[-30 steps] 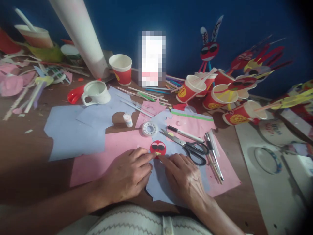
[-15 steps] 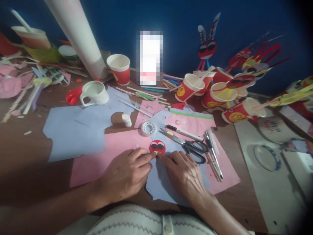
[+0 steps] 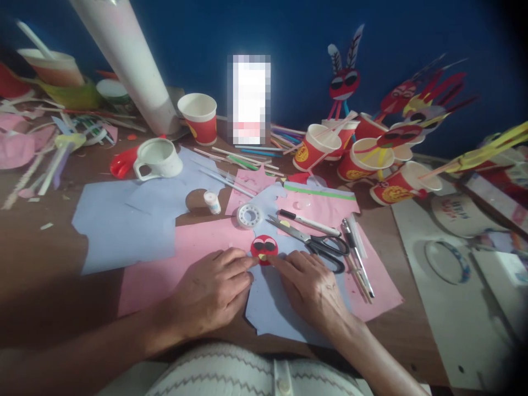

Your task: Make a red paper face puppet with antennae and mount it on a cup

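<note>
A round red paper face (image 3: 264, 245) with black-and-pink eyes and a small yellow piece lies on blue paper (image 3: 272, 302). From its lower left, my left hand (image 3: 218, 283) presses the edge with a fingertip, its other fingers curled together. My right hand (image 3: 311, 280) touches the lower right edge with its index finger, the remaining fingers bent close together. Just above the face is a white tape roll (image 3: 248, 216). Black-handled scissors (image 3: 307, 237) lie right of it, near a marker (image 3: 309, 223) and a pen (image 3: 358, 258).
Pink sheets (image 3: 206, 242) and another blue sheet (image 3: 124, 220) cover the table's middle and left. Farther back stand a white mug (image 3: 159, 159), a paper cup (image 3: 198, 118), and a blurred bright screen (image 3: 249, 99). Several red cups (image 3: 317, 147) with paper figures are at right.
The view has shifted slightly. Both hands remain at the red face, with the left fingertip drawn back a little from the yellow piece.
</note>
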A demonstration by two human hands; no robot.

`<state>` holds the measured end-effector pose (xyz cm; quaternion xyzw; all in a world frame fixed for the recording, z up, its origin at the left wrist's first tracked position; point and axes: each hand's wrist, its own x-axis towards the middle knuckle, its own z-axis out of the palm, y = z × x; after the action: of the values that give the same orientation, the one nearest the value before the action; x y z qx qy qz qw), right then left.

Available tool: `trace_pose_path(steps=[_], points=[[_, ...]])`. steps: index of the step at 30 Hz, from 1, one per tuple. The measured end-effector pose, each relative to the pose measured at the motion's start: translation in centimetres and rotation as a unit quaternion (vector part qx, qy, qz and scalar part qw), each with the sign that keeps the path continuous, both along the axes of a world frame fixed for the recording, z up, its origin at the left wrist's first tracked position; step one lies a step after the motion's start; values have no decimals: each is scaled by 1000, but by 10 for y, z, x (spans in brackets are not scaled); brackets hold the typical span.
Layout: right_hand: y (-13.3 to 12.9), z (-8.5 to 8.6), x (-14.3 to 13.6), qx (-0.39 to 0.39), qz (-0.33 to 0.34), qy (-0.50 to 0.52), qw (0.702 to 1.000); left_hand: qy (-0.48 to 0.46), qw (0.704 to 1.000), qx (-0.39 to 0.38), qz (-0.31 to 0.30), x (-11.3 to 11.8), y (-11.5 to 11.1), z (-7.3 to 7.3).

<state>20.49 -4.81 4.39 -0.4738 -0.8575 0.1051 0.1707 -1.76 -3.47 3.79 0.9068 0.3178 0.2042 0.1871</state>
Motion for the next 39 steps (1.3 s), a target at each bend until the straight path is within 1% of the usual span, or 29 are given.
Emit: trace_pose_path(steps=[5,10,23,29,33,36,39], points=[[-1,-2,-5,29,17,-49,998,2,1000,-4,-2,0,0,1],[-1,-2,-6,32,25,-74,996,5,1000,-9,-5,-1,0,0],[0,-2,-5,12,24,-63,998,22,1000,-11,-5,0,0,2],[0,-2,1,-20,43,7,999,27,1000,-12,-9,1,0,1],[0,-3,0,1,33,-5,999,21,1000,-21,-3,1,0,1],[0,-5,-2,22,23,-30,999,-3,999,-50,11,0,1,1],[0,-6,-3,24,22,-43,999,-33,993,-96,59,0,3,2]])
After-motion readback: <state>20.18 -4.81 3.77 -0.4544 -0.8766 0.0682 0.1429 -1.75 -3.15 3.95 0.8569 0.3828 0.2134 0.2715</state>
